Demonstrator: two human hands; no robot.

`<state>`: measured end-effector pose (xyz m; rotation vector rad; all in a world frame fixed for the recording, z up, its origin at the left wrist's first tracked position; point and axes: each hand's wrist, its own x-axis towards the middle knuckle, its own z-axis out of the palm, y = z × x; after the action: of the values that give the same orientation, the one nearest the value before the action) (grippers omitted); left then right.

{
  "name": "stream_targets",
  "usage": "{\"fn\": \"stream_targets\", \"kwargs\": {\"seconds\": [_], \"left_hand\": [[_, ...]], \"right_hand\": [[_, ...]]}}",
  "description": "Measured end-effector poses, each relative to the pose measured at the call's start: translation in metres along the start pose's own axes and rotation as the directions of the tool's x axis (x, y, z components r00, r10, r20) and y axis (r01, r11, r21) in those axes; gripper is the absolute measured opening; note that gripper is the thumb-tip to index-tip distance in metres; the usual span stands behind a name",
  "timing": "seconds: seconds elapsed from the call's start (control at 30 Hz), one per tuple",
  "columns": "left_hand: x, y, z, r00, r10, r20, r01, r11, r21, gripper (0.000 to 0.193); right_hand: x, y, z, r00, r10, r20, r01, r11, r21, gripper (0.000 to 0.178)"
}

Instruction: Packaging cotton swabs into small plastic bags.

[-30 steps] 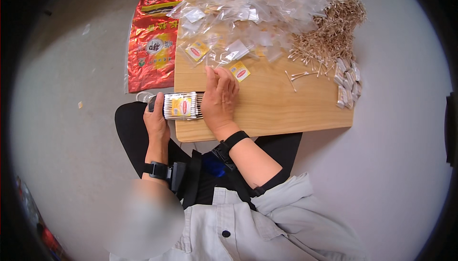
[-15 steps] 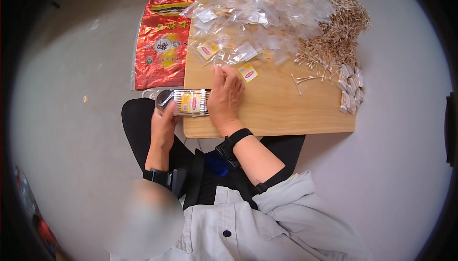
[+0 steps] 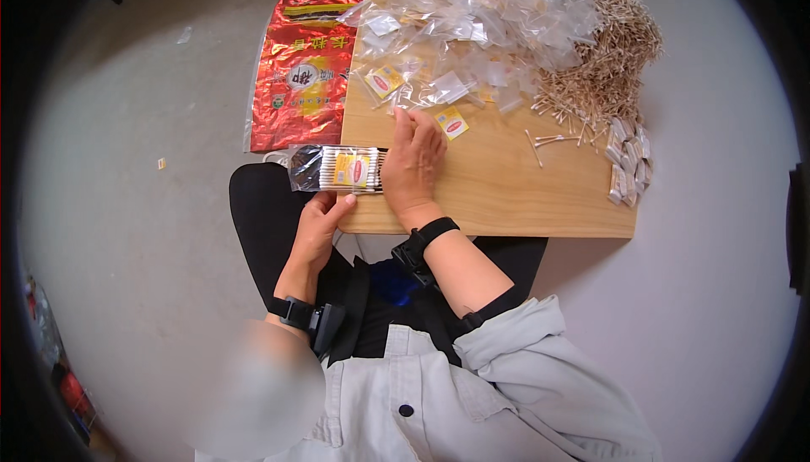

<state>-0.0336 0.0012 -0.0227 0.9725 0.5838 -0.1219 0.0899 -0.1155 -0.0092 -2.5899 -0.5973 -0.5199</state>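
A clear plastic bag of cotton swabs (image 3: pixel 333 175) lies at the table's left corner, its left end reaching past the edge. White tips and a yellow label card show through the film. My left hand (image 3: pixel 319 230) is at the bag's near edge, its thumb against that edge and its fingers partly under it. My right hand (image 3: pixel 413 162) rests back up at the bag's right end, with its fingers curled together. What those fingers hold, if anything, is hidden. A loose yellow label card (image 3: pixel 452 124) lies just beyond my right fingers.
A heap of clear bags (image 3: pixel 498 6) with label cards covers the far tabletop (image 3: pixel 506 192). Behind the stray swabs, a large swab pile (image 3: pixel 620 48) stands at the right. Several small white bundles (image 3: pixel 629 162) sit near the right edge. A red sack (image 3: pixel 299 82) is beside the table's left side.
My left thumb has slid from the bag's left end to its near edge. The whole scene has shifted slightly right in view. My right hand stays at the bag's right end.
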Motion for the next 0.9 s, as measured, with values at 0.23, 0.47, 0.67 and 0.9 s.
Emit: {"fn": "stream_targets", "kwargs": {"seconds": [0.23,0.47,0.67,0.9], "left_hand": [[0.007,-0.003,0.007,0.997,-0.072,-0.001,0.072,0.997,0.021,0.055],[0.006,-0.003,0.013,0.998,-0.05,-0.037,0.05,0.999,0.001,0.054],[0.006,-0.006,0.015,0.998,0.02,-0.063,-0.017,0.998,0.054,0.05],[0.005,-0.011,0.01,1.0,0.014,-0.013,-0.013,0.998,0.068,0.048]], "right_hand": [[0.001,0.004,-0.002,0.999,-0.029,0.014,0.029,1.0,0.0,0.051],[0.003,0.004,-0.002,0.999,-0.037,0.012,0.037,0.999,0.004,0.052],[0.002,0.003,-0.003,1.0,-0.013,0.012,0.013,1.0,0.012,0.052],[0.002,0.003,-0.002,1.0,-0.014,0.003,0.014,1.0,0.007,0.053]]}}
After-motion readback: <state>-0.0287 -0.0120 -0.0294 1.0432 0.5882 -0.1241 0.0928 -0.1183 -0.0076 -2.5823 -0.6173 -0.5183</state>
